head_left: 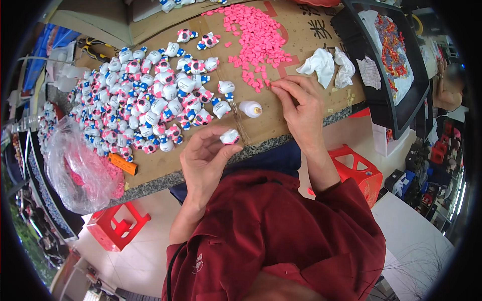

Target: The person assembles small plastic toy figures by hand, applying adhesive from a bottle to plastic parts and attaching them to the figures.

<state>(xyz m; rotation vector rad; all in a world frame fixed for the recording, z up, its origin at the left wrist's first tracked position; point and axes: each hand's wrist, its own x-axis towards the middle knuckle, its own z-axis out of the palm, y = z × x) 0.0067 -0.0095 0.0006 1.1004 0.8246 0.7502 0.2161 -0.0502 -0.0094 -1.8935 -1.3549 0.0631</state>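
Observation:
My left hand pinches a small white figurine with pink on it between thumb and fingers, just over the table's near edge. My right hand has its thumb and index finger pressed together beside a spread of small pink pieces. Whatever lies between those fingertips is too small to make out. Between my hands a small white bottle with a yellowish tip lies on the cardboard. A large heap of white, pink and blue figurines fills the left side, with a few loose ones at its right edge.
Crumpled white tissues lie right of the pink pieces. A black tray stands at the right. On the left are a clear plastic bag, an orange box-like object and yellow-handled pliers. Red stools stand below.

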